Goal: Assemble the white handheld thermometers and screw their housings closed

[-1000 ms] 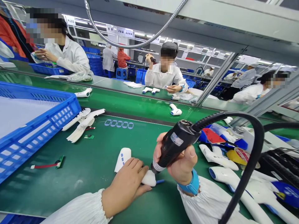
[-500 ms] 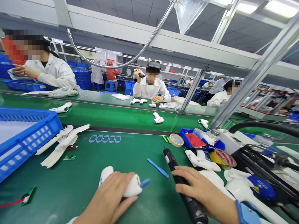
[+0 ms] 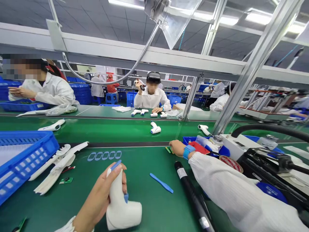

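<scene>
My left hand (image 3: pixel 106 190) is wrapped around the handle of a white gun-shaped thermometer (image 3: pixel 123 212), which has blue parts at the handle's end and at the trigger. Its barrel points right, near the front of the green table. Far out at the back right is my right hand (image 3: pixel 177 148), its fingers bent down beside green batteries (image 3: pixel 168 150). What the fingertips hold, if anything, is hidden. Below that arm lies a black electric screwdriver (image 3: pixel 191 195). A blue pry tool (image 3: pixel 161 183) rests between my hands.
A blue basket (image 3: pixel 29 161) stands left, beside white shell halves (image 3: pixel 58 166) and a small circuit board (image 3: pixel 66 180). Several clear oval pieces (image 3: pixel 104 156) lie behind. At right are a blue bin (image 3: pixel 225 150) and a black machine (image 3: pixel 260 174). Across the belt (image 3: pixel 120 130) sits a co-worker (image 3: pixel 152 96).
My right hand has left the screwdriver and reached forward to the batteries, where the round dish is now covered. My left hand has turned the thermometer handle-up. The view has tilted up.
</scene>
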### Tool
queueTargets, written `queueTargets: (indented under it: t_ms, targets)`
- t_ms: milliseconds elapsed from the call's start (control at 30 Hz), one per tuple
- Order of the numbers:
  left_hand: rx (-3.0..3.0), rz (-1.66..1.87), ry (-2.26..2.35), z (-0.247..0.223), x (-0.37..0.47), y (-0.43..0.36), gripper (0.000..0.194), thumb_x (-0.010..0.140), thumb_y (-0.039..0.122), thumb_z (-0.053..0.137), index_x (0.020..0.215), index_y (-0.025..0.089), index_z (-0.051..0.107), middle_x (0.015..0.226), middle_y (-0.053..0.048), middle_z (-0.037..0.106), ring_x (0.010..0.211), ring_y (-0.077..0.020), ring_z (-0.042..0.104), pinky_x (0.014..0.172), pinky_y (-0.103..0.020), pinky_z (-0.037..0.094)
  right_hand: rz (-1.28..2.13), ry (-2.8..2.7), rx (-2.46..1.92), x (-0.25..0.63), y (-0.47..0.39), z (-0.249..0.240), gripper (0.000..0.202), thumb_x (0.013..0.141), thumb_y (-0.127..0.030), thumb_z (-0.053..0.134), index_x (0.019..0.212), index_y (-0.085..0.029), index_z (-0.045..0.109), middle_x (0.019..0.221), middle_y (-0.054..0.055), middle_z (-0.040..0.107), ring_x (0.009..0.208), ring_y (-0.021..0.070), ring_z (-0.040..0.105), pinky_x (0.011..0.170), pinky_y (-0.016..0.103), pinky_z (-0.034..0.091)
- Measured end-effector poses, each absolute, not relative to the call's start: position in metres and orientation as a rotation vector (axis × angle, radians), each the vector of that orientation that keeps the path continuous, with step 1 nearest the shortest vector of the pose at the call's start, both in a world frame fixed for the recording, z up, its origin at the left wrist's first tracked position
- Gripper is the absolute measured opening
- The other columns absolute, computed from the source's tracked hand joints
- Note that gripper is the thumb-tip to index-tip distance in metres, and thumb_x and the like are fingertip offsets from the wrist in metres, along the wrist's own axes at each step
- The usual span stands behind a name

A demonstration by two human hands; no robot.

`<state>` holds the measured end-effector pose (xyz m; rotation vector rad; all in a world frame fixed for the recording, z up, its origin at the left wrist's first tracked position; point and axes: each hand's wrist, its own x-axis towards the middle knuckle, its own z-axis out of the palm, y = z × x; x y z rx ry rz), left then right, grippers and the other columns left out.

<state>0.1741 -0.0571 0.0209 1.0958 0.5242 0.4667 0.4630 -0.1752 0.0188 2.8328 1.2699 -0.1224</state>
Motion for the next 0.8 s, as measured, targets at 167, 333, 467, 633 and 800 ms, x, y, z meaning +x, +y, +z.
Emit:
queueTargets:
  t_ms: [167,333,467,633,800]
  targets:
    - [1.009,0.377,0.484,0.000,0.174,-0.052,0.031,0.074,0.049,0.063,0.083,0.020,0.055,0.060,0.005,0.054,0.049,-0.0096,0.050,0.051,-0.023,0.043,-0.249,1.070,2.815,0.476,-0.145,0.006,0.028,0.087,-0.031,0.056,0.109,-0.014,0.055,0.110,0.008,0.058,0.094,0.0195,0.059,0.079,0.038,0.051]
    - [0.990,0.326,0.459,-0.002,0.173,-0.051,0.025,0.077,0.042,0.062,0.083,0.019,0.056,0.060,0.004,0.055,0.050,-0.0097,0.050,0.052,-0.023,0.044,-0.309,1.017,2.808,0.476,-0.140,0.004,0.029,0.087,-0.031,0.057,0.110,-0.014,0.055,0.112,0.009,0.057,0.097,0.0205,0.058,0.081,0.040,0.050]
    - [0.998,0.324,0.453,-0.001,0.172,-0.052,0.025,0.078,0.042,0.062,0.082,0.019,0.055,0.060,0.004,0.055,0.050,-0.0093,0.051,0.052,-0.023,0.044,-0.350,1.004,2.846,0.476,-0.136,0.000,0.030,0.086,-0.030,0.057,0.110,-0.013,0.055,0.113,0.010,0.056,0.098,0.0211,0.057,0.083,0.040,0.049]
    - [1.014,0.330,0.427,-0.004,0.171,-0.053,0.029,0.077,0.046,0.062,0.081,0.018,0.055,0.058,0.004,0.055,0.048,-0.0088,0.050,0.050,-0.022,0.043,-0.475,0.979,2.957,0.475,-0.141,-0.003,0.026,0.087,-0.030,0.055,0.109,-0.015,0.055,0.108,0.007,0.058,0.091,0.0186,0.059,0.077,0.038,0.051]
    - [0.979,0.338,0.396,-0.006,0.172,-0.053,0.035,0.074,0.052,0.063,0.077,0.018,0.054,0.054,0.004,0.053,0.043,-0.0085,0.049,0.046,-0.022,0.042,-0.665,1.040,3.091,0.466,-0.153,-0.007,0.023,0.088,-0.029,0.054,0.106,-0.015,0.055,0.098,0.004,0.060,0.078,0.0138,0.060,0.066,0.031,0.053]
